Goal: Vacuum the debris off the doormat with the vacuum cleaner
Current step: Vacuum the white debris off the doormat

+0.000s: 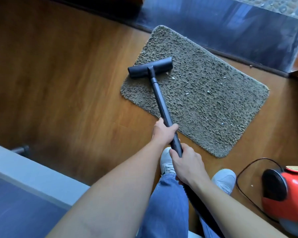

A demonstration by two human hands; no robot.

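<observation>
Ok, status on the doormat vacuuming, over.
Left hand and right hand both gripping the wand. Floor head on the doormat's left edge; pale specks dot the mat's middle. Nothing blocking; cord and red canister sit off right.

Grey-brown doormat [205, 93] (white-flecked), black wand [160, 98], red canister [289, 194]

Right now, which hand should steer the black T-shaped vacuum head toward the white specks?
Likely left hand: it grips the black wand nearer the vacuum head; right hand holds the rear end.
</observation>
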